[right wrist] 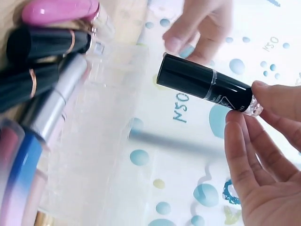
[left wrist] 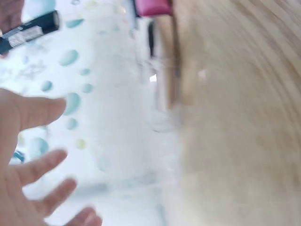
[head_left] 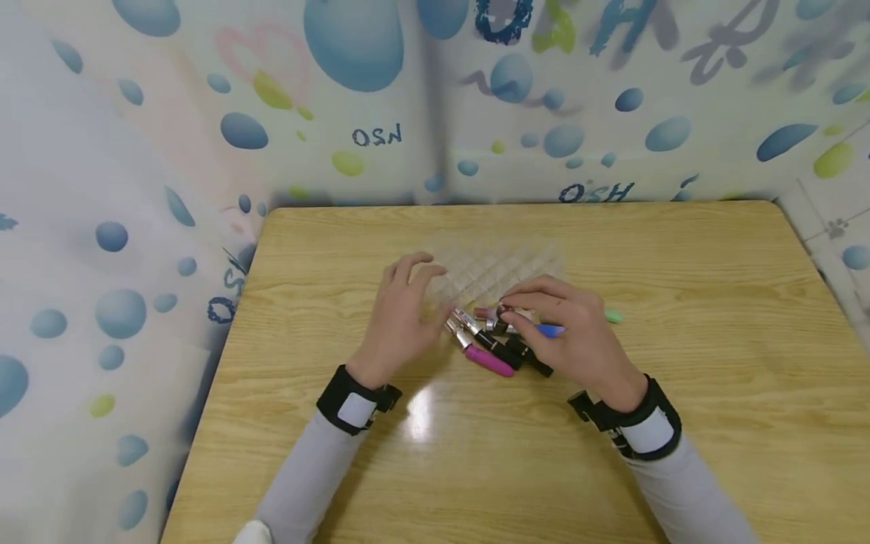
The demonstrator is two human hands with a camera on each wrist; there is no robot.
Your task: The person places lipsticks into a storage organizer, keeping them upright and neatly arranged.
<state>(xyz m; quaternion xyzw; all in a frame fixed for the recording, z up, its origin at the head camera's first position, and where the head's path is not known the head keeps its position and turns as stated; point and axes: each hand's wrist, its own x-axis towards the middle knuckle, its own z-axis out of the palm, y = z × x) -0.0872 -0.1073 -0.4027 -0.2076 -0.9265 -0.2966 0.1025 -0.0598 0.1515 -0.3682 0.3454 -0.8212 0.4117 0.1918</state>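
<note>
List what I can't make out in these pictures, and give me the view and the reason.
- Head view: most of the green item, hidden by the right hand.
- Right wrist view: the small print on the black tube, too small to read reliably.
- Left wrist view: the rest of the pink item, cut off by the top edge.
- Left wrist view: the cells of the tray, lost in blur.
</note>
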